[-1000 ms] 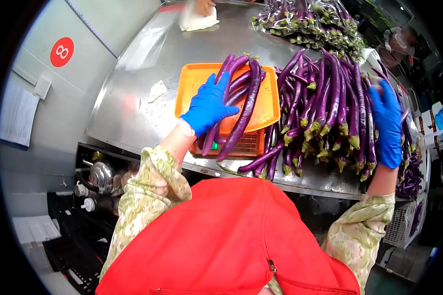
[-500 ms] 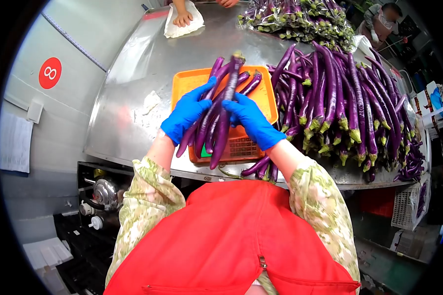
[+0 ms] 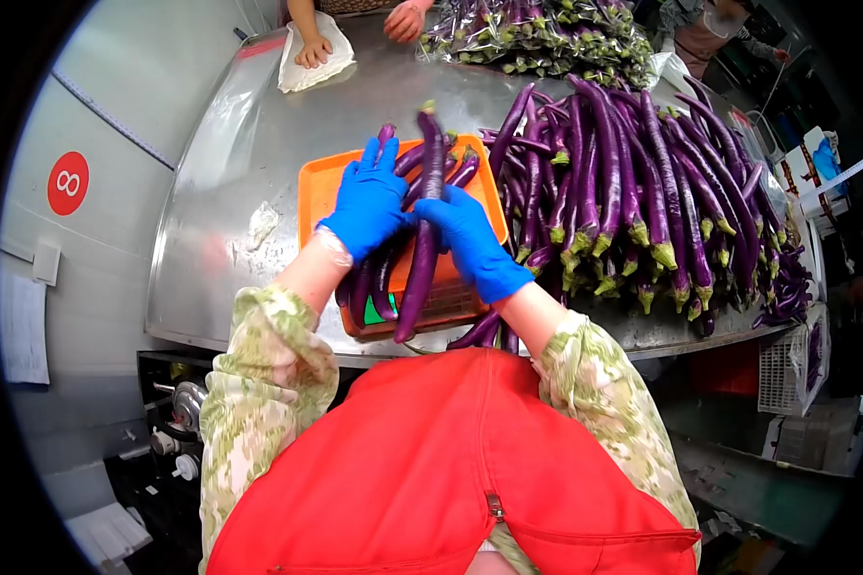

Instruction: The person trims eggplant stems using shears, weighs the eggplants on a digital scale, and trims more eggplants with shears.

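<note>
My right hand [image 3: 462, 233], in a blue glove, is closed round a long purple eggplant [image 3: 424, 249], which slants over the orange tray [image 3: 318, 182] with its stem end away from me. In a blue glove too, my left hand [image 3: 366, 203] lies with outstretched fingers across several eggplants in the tray. Other eggplants [image 3: 465, 171] in the tray show between and beyond my hands. The left palm hides part of the eggplants beneath it. Below the tray's near side is an orange base with a small green panel [image 3: 380, 309].
A big heap of loose eggplants [image 3: 633, 192] covers the right of the metal table [image 3: 201, 240]. Bagged eggplants [image 3: 547, 38] lie at the back. Across the table, another person's hand [image 3: 314, 50] presses on a white cloth [image 3: 307, 72]. A white crate [image 3: 786, 369] stands at the lower right.
My left hand has shifted from the side of the eggplants to lie over them. The eggplant in my right hand is now apart from the others. The camera view has shifted somewhat.
</note>
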A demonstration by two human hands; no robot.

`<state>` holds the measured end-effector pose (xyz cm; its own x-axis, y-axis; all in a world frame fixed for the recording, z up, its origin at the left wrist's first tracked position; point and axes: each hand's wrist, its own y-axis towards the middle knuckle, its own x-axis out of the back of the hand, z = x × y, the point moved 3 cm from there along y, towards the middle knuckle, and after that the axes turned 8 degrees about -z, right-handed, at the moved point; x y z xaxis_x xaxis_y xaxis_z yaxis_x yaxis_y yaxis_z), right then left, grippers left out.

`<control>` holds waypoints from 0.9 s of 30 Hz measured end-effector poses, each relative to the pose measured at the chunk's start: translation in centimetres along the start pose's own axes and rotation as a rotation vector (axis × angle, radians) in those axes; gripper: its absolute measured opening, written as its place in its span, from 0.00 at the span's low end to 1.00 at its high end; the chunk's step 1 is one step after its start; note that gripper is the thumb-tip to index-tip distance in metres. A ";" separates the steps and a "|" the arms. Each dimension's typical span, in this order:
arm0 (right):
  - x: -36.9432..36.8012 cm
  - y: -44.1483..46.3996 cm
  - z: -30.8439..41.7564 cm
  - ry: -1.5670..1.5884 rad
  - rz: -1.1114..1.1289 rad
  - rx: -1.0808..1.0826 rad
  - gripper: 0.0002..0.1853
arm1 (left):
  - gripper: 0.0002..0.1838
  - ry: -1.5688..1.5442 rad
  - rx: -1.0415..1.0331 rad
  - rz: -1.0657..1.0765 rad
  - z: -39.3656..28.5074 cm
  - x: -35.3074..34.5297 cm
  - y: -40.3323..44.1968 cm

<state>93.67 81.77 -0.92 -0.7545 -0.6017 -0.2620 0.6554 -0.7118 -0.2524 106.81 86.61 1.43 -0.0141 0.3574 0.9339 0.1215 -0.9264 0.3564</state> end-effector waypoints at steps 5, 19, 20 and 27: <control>4.2 -1.4 1.1 -0.096 -0.163 0.105 0.15 | 0.16 0.013 0.009 0.020 -0.3 -0.4 0.2; 3.5 1.8 -0.3 -0.226 -0.033 0.106 0.14 | 0.20 -0.164 0.340 -0.068 2.8 -0.2 1.3; 3.1 2.1 -0.2 -0.217 0.031 0.112 0.12 | 0.18 -0.341 0.447 -0.052 1.6 3.3 1.4; 3.9 2.4 3.4 -0.856 -0.235 0.905 0.25 | 0.15 -0.715 0.519 -0.367 2.5 12.5 1.0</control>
<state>92.21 76.47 0.65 -0.8518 -0.2277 0.4718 0.5000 -0.6217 0.6028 109.26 90.44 13.35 0.4498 0.7621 0.4657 0.6576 -0.6354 0.4047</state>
